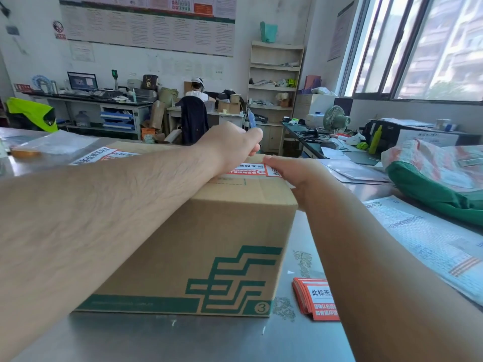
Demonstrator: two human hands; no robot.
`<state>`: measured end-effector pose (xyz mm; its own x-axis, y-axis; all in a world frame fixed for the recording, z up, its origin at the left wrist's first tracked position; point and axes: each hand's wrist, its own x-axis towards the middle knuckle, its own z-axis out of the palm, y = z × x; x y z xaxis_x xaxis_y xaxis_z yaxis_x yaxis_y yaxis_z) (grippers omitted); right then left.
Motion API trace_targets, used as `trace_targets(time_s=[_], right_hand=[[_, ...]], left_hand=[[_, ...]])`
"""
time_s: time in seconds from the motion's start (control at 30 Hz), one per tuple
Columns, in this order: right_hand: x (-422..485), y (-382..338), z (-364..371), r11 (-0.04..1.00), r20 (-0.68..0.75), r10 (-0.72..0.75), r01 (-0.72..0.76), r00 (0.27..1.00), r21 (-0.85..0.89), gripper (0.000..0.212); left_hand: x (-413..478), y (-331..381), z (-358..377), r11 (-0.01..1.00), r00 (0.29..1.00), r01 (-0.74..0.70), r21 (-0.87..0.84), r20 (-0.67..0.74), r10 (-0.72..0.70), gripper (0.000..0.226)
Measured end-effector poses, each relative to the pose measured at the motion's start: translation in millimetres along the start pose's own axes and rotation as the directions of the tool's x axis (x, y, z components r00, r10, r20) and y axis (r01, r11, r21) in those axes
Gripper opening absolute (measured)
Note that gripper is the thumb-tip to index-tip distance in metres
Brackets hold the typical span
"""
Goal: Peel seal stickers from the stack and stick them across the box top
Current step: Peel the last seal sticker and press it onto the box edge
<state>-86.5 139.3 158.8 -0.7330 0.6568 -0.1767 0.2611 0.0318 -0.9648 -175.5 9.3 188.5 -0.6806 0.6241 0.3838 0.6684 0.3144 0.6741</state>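
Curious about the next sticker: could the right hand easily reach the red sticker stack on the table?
Probably yes. The sticker stack lies uncovered on the table beside the box, right below the right forearm; the right hand need only draw back.

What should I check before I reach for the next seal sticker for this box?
1. Current sticker lies on the box top: ok.
2. Its far end pressed flat: cannot tell, the left hand covers it.
3. Right hand free: not ok, its fingers press the sticker's right end.
4. Sticker stack at hand: ok, on the table right of the box.
5. Left part of the top sealed: ok, another sticker sits there.
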Motion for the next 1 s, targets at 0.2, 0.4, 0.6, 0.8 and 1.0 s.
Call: trace_targets(time_s=[0.2, 0.4, 0.6, 0.8, 1.0], right_hand=[[-22.6, 10.8, 3.4, 0.995, 0.124, -0.021, 0.008, 0.992, 0.102, 0.066], [-54.5, 19.1, -4.6, 0.988, 0.057, -0.011, 0.002, 0.998, 0.152, 0.028], [-86.4, 21.9, -1.8, 0.974, -0.027, 0.019, -0.013, 0.999, 0.225, 0.018], [-102.0, 11.2, -3.1, 0.996, -0.098, 0.029, -0.021, 0.995, 0.090, 0.024], [-111.8, -0.3, 2.4, 0.989, -0.254, -0.103, 0.073, 0.962, -0.128, 0.030]], left_hand=[[-1.0, 1.9, 0.8, 0.999, 1.000, -0.009, 0.051, -0.011, 0.010, 0.051], [-4.3, 3.9, -0.6, 0.998, 1.000, 0.008, 0.062, 0.024, -0.010, 0.058], [-9.2, 7.5, -5.1, 1.000, 0.999, 0.011, 0.007, 0.044, -0.011, 0.046], [-19.7, 21.9, -14.5, 0.999, 1.000, -0.026, 0.023, 0.008, 0.026, 0.040], [-49.8, 51.7, -34.4, 0.995, 0.996, -0.067, 0.073, 0.055, 0.063, 0.044]])
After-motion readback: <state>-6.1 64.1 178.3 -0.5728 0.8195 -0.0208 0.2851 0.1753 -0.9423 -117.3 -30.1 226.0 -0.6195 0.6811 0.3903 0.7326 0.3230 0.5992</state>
